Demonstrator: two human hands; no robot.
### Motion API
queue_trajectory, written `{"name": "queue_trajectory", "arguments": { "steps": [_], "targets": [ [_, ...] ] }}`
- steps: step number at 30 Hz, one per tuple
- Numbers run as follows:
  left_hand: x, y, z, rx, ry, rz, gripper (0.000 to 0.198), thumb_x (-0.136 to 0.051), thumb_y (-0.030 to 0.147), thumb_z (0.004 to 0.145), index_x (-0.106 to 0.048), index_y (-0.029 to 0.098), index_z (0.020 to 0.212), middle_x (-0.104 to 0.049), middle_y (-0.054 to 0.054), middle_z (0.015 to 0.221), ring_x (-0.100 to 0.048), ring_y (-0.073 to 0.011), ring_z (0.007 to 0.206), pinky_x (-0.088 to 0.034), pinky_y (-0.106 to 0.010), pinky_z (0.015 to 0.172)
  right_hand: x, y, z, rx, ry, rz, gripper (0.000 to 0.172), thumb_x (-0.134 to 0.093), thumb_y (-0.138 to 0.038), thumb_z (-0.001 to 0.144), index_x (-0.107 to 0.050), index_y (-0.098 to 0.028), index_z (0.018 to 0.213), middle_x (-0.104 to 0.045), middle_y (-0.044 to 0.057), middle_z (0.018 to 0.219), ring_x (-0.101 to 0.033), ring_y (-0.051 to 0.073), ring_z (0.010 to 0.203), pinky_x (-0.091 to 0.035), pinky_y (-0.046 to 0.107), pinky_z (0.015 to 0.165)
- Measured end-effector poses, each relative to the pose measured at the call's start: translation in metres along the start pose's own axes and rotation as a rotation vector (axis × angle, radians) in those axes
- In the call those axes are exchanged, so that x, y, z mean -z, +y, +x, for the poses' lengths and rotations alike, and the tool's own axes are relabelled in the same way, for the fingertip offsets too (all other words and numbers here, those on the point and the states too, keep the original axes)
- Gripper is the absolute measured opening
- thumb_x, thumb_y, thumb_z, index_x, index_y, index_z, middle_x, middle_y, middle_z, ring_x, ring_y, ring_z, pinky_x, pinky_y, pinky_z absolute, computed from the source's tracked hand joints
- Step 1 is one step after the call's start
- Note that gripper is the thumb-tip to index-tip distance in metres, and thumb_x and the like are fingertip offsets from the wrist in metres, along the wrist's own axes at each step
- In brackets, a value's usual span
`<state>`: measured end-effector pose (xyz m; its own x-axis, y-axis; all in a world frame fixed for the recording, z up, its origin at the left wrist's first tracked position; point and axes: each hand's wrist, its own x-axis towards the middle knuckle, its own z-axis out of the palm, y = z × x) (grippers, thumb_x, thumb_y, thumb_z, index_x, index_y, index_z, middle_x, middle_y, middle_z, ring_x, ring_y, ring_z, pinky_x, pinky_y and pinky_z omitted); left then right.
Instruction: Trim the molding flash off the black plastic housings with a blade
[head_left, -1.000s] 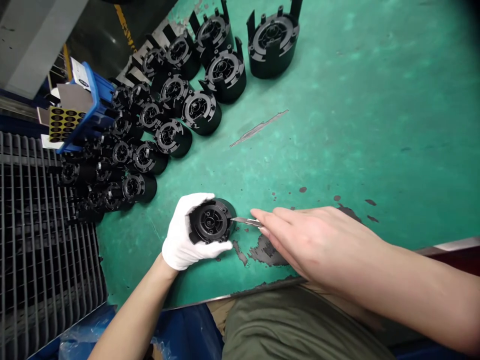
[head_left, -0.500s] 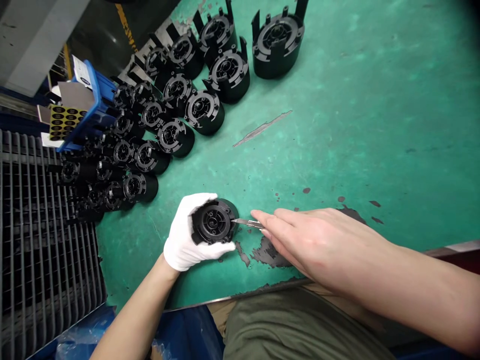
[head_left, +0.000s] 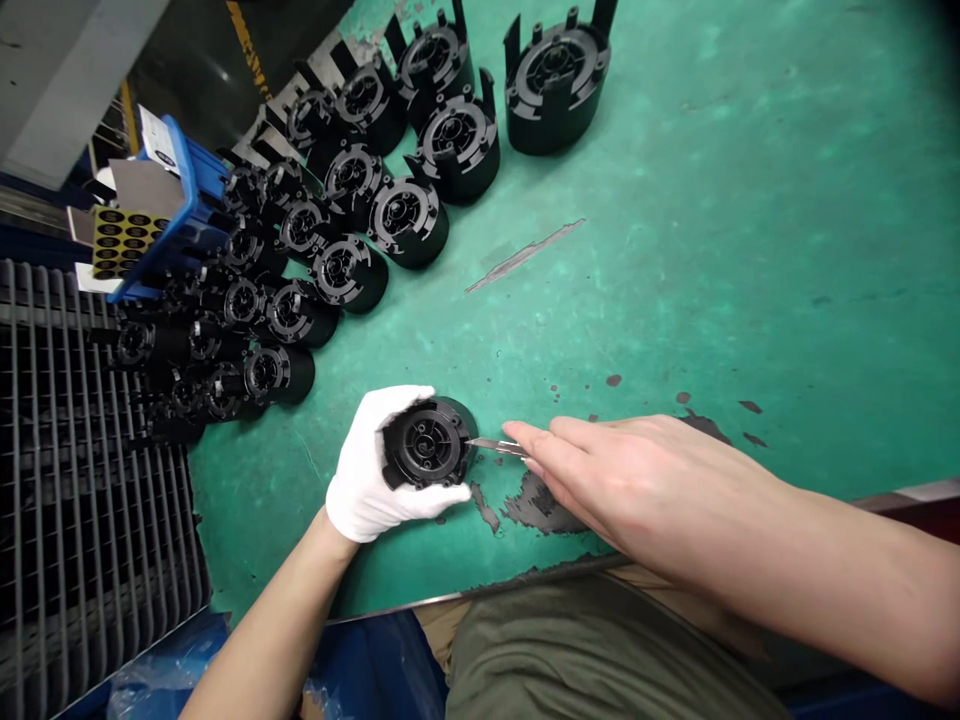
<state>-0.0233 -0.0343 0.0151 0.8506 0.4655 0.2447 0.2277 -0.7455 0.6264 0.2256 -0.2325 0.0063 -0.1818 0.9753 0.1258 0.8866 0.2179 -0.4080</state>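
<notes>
My left hand (head_left: pixel 373 478), in a white glove, is wrapped round a black round plastic housing (head_left: pixel 429 446) near the table's front edge. The housing's ribbed, ringed face points up toward me. Bare and closed, my right hand (head_left: pixel 600 468) grips a craft knife (head_left: pixel 499 446) with a slim metal blade. The blade's tip meets the right side of the housing's rim. Most of the knife's handle is hidden inside my fingers.
Several similar black housings (head_left: pixel 409 222) stand in rows at the back left of the green table (head_left: pixel 712 250). Beyond them is a blue bin (head_left: pixel 196 190) with a sheet of round black-and-yellow stickers (head_left: pixel 127 243). A grey wire rack (head_left: pixel 90 480) adjoins the table's left side.
Both hands, the knife and the held housing stay almost exactly in place. Only a very slight shift of the camera view shows.
</notes>
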Motion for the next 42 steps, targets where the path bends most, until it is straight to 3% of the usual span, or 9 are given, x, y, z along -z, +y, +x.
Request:
{"name": "queue_trajectory", "arguments": {
  "steps": [8,15,21,27,42],
  "targets": [
    [0.0,0.0,-0.001,0.003,-0.005,0.012,0.101,-0.099,0.069,0.073,-0.055,0.026,0.153,-0.071,-0.014,0.135,-0.076,-0.0331,0.123,-0.066,-0.052,0.106,0.006,-0.002,0.0,0.03,0.034,-0.02,0.051,-0.055,-0.006,0.098,-0.055,-0.011,0.148,-0.064,-0.002,0.085,-0.065,0.018,0.061,-0.028,0.038,0.056],
    [0.0,0.0,-0.002,0.02,-0.007,0.002,0.101,-0.1,0.068,0.072,-0.055,0.026,0.152,-0.071,-0.014,0.135,-0.076,-0.0334,0.123,-0.066,-0.053,0.106,0.013,-0.012,-0.002,0.045,0.11,-0.05,0.063,-0.048,0.002,0.089,-0.054,-0.003,0.151,-0.07,0.002,0.088,-0.068,0.019,0.065,-0.043,0.036,0.06],
    [0.0,-0.001,-0.003,0.023,-0.006,-0.002,0.104,-0.102,0.067,0.07,-0.055,0.027,0.153,-0.071,-0.013,0.136,-0.076,-0.034,0.124,-0.065,-0.053,0.106,0.01,-0.012,-0.003,0.008,0.12,-0.057,0.063,-0.05,0.002,0.087,-0.058,-0.005,0.149,-0.072,0.003,0.088,-0.067,0.018,0.065,-0.042,0.035,0.06],
    [0.0,-0.001,-0.003,0.02,-0.009,-0.003,0.105,-0.102,0.066,0.07,-0.054,0.027,0.154,-0.07,-0.014,0.137,-0.075,-0.0347,0.125,-0.065,-0.054,0.107,0.013,-0.007,-0.001,0.037,0.043,-0.065,0.067,-0.053,0.002,0.085,-0.058,-0.003,0.152,-0.073,0.004,0.088,-0.064,0.016,0.059,-0.032,0.035,0.054],
    [0.0,0.0,-0.003,0.031,-0.004,0.004,0.104,-0.101,0.067,0.069,-0.054,0.027,0.153,-0.07,-0.014,0.136,-0.077,-0.035,0.124,-0.067,-0.055,0.106,0.01,-0.01,-0.003,-0.001,0.049,-0.04,0.071,-0.06,-0.001,0.085,-0.054,-0.006,0.156,-0.068,-0.001,0.087,-0.062,0.017,0.06,-0.033,0.037,0.056]
  ]
}}
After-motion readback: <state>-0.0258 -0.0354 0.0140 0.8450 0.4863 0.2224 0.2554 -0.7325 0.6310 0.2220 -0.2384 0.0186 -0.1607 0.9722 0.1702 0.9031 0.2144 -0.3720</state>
